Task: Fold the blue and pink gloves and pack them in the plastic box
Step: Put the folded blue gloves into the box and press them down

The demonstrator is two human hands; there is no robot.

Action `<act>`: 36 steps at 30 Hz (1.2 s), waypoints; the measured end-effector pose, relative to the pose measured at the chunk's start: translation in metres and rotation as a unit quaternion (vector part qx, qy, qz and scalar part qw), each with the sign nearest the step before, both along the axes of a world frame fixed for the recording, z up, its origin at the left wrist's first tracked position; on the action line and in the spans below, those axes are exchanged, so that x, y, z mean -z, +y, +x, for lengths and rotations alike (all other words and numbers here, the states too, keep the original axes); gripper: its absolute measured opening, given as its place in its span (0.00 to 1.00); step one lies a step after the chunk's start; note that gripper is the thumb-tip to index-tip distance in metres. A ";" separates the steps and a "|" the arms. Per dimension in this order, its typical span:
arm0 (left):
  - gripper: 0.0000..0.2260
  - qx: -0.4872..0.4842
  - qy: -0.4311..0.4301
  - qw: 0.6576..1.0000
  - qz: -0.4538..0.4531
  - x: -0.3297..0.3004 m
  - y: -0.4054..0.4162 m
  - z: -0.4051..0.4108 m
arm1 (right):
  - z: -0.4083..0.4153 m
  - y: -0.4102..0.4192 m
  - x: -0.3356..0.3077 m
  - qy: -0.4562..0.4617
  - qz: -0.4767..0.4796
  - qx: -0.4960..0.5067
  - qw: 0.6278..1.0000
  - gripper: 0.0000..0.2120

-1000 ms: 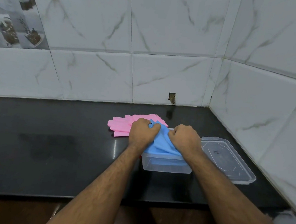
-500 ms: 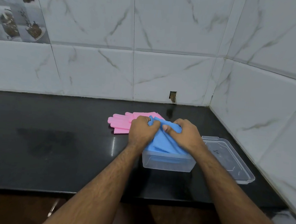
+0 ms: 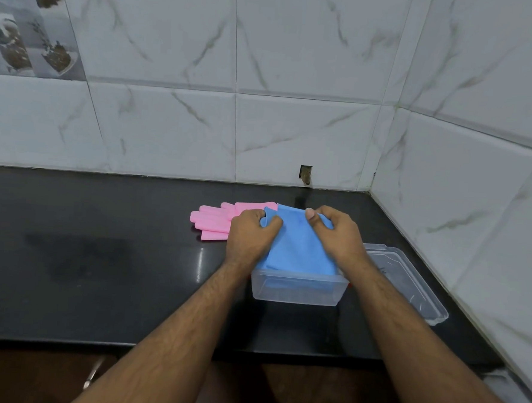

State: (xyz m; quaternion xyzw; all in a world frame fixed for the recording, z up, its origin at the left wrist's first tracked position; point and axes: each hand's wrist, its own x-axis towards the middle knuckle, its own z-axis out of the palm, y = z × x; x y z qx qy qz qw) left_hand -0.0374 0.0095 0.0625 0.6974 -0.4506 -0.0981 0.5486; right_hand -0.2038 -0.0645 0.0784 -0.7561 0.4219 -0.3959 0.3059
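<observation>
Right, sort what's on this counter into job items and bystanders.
Job:
- folded blue rubber glove, gripped by left hand and right hand
- pink rubber glove
- clear plastic box
- clear plastic lid

Bystanders:
- black stone counter
- white marble wall tiles

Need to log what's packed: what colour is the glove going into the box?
Blue glove, plain, held by both hands; clearest in the head view.

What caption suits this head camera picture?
Both hands tuck blue gloves into plastic box; pink gloves wait.
</observation>
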 end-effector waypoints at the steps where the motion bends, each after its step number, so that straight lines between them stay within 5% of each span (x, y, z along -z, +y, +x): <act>1: 0.18 0.004 -0.006 1.000 -0.003 0.001 0.001 0.000 | 0.001 -0.001 0.001 0.004 0.010 0.005 1.000 0.19; 8: 0.12 0.004 -0.023 1.000 0.005 0.003 0.000 -0.001 | 0.004 -0.007 0.000 0.035 0.032 0.021 0.999 0.20; 13: 0.25 0.068 0.037 0.997 0.007 -0.003 0.006 0.002 | -0.003 -0.002 -0.002 -0.072 0.107 -0.075 0.989 0.22; 18: 0.15 0.156 0.129 0.979 0.007 -0.006 0.014 0.003 | -0.007 0.000 -0.004 -0.137 0.148 -0.095 0.975 0.32; 27: 0.17 0.109 0.093 0.989 0.044 -0.008 0.014 0.000 | 0.003 -0.005 0.003 -0.001 0.025 0.042 0.999 0.14; 36: 0.19 0.065 0.025 0.996 0.061 -0.006 0.007 -0.001 | -0.005 0.024 0.011 0.159 -0.108 0.123 0.974 0.24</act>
